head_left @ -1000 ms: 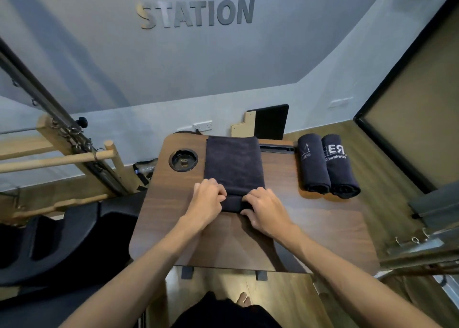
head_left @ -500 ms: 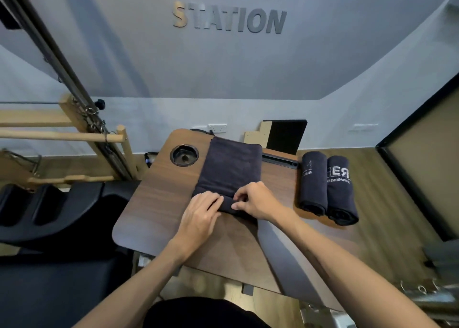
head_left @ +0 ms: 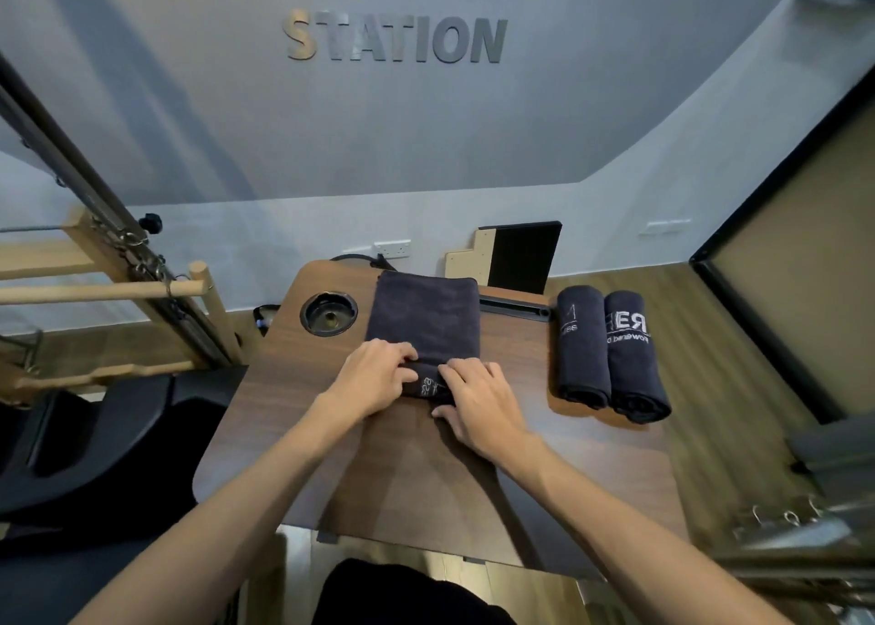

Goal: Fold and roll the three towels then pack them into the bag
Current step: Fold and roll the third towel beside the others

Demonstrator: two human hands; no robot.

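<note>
A dark folded towel [head_left: 426,312] lies lengthwise on the wooden table [head_left: 544,440], its near end wound into a short roll with white lettering showing. My left hand [head_left: 376,376] and my right hand [head_left: 478,402] sit side by side on that roll, fingers curled over it. Two finished rolled towels lie together at the right of the table: one [head_left: 581,345] on the left, the other [head_left: 634,354] with large white letters on the right. No bag is in view.
A round recessed cup holder [head_left: 328,313] sits in the table left of the towel. A black panel [head_left: 523,257] leans on the wall behind. Wooden bars and a metal frame [head_left: 142,288] stand at the left, black padded equipment [head_left: 94,440] below them.
The roll at the towel's near end has grown and moved away from me, with white lettering now on top. Both hands went with it. The camera view shifted.
</note>
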